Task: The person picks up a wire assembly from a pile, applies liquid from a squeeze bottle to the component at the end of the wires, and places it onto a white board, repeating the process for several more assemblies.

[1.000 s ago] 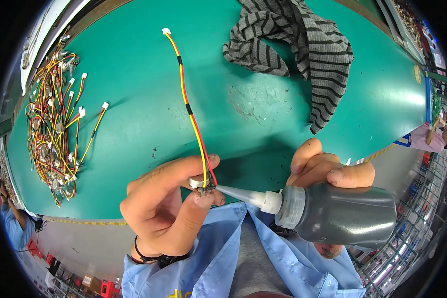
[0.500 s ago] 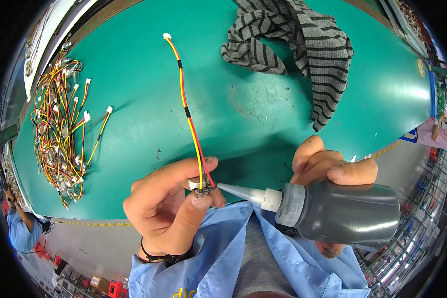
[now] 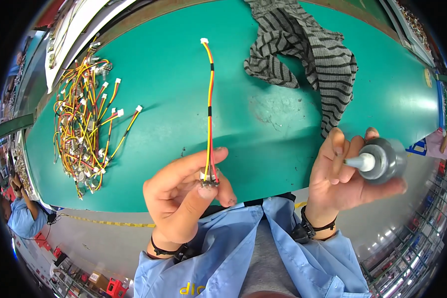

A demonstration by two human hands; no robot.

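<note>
Between the thumb and fingers of my left hand (image 3: 181, 196) is the small terminal end of a wired potentiometer (image 3: 209, 183), its solder lugs facing up. Its red, yellow and orange wires (image 3: 210, 94), banded with black tape, rise away over the table to a white plug (image 3: 204, 41). My right hand (image 3: 333, 186) grips a squeeze bottle (image 3: 390, 156) of dark grey content between fingers and thumb. The white nozzle points toward me and leftward, well apart from the potentiometer. Part of the bottle's body is hidden behind its cap.
A heap of similar wired parts (image 3: 84, 124) lies on the left of the green table (image 3: 174, 119). A grey-and-black striped cloth (image 3: 333, 69) is crumpled at the far right. Another person in blue (image 3: 25, 218) is off to the left, beyond the table.
The bottle has swung away to the right and its nozzle has left the potentiometer's lugs. My right hand has turned palm up. My left hand keeps its pinch, slightly shifted rightward in view.
</note>
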